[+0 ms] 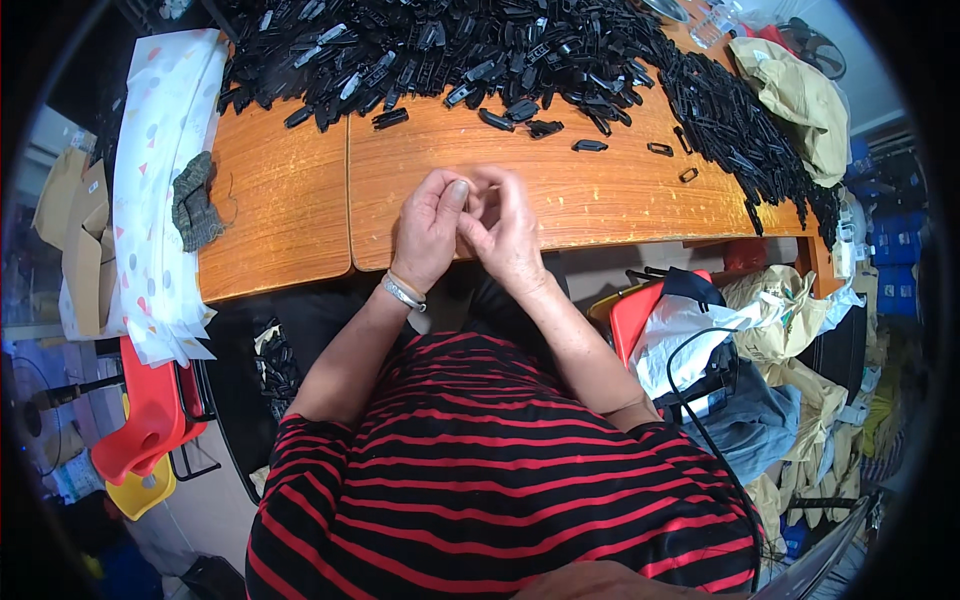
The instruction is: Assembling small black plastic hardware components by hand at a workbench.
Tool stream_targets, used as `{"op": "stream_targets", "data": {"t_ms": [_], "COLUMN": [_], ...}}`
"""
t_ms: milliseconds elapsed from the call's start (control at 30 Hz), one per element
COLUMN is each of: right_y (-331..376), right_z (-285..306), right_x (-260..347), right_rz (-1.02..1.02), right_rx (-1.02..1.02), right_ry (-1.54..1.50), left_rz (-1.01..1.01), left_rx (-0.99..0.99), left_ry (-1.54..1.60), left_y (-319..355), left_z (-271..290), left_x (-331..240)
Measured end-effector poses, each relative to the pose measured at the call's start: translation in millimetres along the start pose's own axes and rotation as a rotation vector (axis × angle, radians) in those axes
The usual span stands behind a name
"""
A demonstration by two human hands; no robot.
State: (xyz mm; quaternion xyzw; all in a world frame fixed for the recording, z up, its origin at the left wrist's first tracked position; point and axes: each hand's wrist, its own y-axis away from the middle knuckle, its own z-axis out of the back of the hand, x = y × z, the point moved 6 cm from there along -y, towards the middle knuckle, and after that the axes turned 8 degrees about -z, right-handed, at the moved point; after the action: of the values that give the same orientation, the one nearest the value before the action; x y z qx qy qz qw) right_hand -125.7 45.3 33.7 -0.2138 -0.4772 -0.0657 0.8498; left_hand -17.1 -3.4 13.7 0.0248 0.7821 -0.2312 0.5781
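Both hands are meeting over the near edge of the orange wooden table (300, 210): the left hand (428, 232) and right hand (508, 235) are curling fingertips together, whatever they are pinching hidden. Beyond them, a heap of small black plastic clips (450, 45) is lying uncountable, with three stray clips (590, 146) nearer.

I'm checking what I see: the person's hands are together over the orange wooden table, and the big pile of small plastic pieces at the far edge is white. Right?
Not quite. The head view shows the pile of small plastic pieces is black, not white. The left hand and right hand are indeed together over the orange wooden table.
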Motion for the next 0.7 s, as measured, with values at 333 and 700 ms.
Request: {"op": "stream_targets", "data": {"t_ms": [333, 700], "right_y": [-13.0, -94.0], "right_z": [-1.4, 60.6], "right_x": [-10.6, -55.7], "right_rz": [-0.087, -0.062], "right_rx": [0.207, -0.16], "right_ry": [-0.165, 0.541], "left_rz": [0.189, -0.22], "left_rx": [0.119, 0.334], "left_ry": [0.114, -1.179], "left_y": [-17.5, -112.3], "left_z": [-5.7, -25.3], "left_x": [12.1, 26.6]}}
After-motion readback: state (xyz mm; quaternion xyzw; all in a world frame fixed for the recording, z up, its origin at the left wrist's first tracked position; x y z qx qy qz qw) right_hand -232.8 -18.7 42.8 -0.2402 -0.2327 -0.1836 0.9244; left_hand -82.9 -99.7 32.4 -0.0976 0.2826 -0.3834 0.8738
